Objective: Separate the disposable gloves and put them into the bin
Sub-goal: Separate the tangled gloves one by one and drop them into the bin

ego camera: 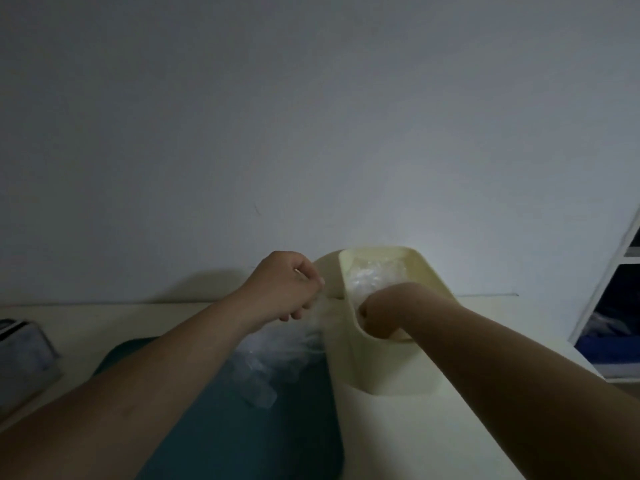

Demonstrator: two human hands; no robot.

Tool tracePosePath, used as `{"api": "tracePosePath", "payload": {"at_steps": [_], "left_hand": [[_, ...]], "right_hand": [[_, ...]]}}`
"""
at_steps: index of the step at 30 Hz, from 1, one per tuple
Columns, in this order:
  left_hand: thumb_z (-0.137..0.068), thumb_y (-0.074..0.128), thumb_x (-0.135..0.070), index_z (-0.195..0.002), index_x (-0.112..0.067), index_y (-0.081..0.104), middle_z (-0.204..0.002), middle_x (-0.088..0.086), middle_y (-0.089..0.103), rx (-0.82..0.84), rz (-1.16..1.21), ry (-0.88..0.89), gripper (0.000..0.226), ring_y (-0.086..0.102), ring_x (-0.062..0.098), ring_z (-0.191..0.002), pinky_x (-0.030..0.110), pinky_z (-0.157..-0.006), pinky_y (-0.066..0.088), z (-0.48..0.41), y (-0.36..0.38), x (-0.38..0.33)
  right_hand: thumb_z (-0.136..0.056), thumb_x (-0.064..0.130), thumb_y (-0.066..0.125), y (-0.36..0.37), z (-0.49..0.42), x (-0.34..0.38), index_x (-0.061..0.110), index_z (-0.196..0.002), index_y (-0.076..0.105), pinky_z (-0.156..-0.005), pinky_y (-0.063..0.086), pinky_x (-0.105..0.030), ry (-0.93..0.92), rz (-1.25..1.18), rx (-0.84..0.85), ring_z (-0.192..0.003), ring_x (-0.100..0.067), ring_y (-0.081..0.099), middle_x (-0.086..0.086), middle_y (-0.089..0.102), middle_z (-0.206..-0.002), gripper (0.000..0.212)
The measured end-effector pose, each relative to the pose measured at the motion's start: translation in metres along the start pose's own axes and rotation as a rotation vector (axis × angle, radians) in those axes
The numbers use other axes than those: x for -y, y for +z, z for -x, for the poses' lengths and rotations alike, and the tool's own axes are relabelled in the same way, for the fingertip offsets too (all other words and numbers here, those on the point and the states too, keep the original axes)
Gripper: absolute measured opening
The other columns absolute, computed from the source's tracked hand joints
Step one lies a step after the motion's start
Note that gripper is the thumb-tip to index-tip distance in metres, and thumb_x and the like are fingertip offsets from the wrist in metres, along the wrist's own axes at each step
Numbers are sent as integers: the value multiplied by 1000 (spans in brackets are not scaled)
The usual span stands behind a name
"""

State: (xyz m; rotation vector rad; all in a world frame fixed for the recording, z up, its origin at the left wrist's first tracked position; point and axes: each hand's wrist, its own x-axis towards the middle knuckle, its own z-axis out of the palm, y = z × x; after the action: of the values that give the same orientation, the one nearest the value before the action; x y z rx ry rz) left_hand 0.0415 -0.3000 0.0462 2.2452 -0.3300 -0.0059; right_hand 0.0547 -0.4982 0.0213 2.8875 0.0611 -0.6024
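A cream plastic bin (429, 268) stands on the table against the wall, with crumpled clear gloves (374, 275) inside it. My right hand (379, 315) reaches down into the bin's opening with curled fingers; what it holds is hidden. My left hand (291, 285) hovers just left of the bin, fingers curled, pinching the top of a clear glove. A pile of clear disposable gloves (277, 355) hangs and lies below that hand on a dark teal mat (214, 427).
The pale table (433, 438) runs to a plain wall behind. A grey box-like object (24, 355) sits at the far left edge. A white shelf unit (613, 306) with blue items stands at the right.
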Motion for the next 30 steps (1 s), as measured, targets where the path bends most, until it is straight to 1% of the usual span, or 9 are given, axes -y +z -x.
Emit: {"api": "tracePosePath", "payload": {"at_steps": [5,8,11,14,17,22,25,27,30], "left_hand": [[-93,73,-29,-85,-26,74,-82,-10,75,-53,-123,55,9,70,2,-68,18,-59,51,18,-22,40],[-88,78,-39,-88,-32,72,-92,-17,70,-66,-318,63,9,66,-2,-79,24,-73,50,32,-35,71],[-77,80,-57,-99,-35,70,-105,-14,63,26,-461,-43,32,64,4,-90,31,-79,56,50,-41,109],[-73,77,-55,-90,-35,68,-101,-10,69,98,-415,-57,28,64,6,-88,31,-82,58,66,-38,140],[-80,78,-37,-87,-24,69,-86,-13,66,26,-376,-12,18,63,6,-78,25,-67,52,72,-34,162],[-83,74,-24,-67,-23,64,-59,-10,58,29,-321,-6,20,57,3,-60,23,-55,41,59,-38,182],[-83,67,-25,-64,-17,59,-55,-9,57,8,-194,12,22,52,2,-52,28,-55,44,54,-47,173],[-88,74,-37,-70,-20,66,-66,-8,66,5,-134,10,26,61,6,-59,29,-60,50,54,-58,162],[-82,81,-50,-81,-29,72,-82,-7,75,14,-28,56,23,71,13,-79,35,-73,58,50,-70,149]], "right_hand": [[-93,28,58,-43,42,17,13,-132,57,-102,53,-45,94,22,-119,-111,-28,63,-5,60,-121,41],[-91,20,55,-62,79,44,15,-105,56,-100,50,-47,100,103,-437,-105,-30,63,-3,58,-100,14],[-89,16,55,-55,87,89,17,-92,62,-77,49,-34,-113,-58,-712,-85,-21,58,1,57,-87,8],[-90,20,54,-28,65,132,26,-122,70,-83,58,-36,-309,-388,-519,-95,-19,67,3,70,-113,36],[-93,20,58,5,33,151,26,-134,66,-101,55,-36,-324,-558,-281,-115,-22,65,-2,67,-132,42],[-87,40,79,22,6,165,24,-143,59,-88,43,-16,-366,-656,-229,-113,-14,60,-2,62,-135,61],[-77,43,88,21,4,169,33,-147,54,-101,44,-17,-448,-596,-181,-124,-15,52,-3,52,-139,78],[-73,54,82,20,2,171,41,-134,62,-107,49,-40,-437,-524,-212,-122,-21,52,0,51,-130,66],[-86,32,65,20,-8,168,28,-82,70,-80,60,-48,-441,-823,-303,-84,-18,69,4,71,-88,8]]}}
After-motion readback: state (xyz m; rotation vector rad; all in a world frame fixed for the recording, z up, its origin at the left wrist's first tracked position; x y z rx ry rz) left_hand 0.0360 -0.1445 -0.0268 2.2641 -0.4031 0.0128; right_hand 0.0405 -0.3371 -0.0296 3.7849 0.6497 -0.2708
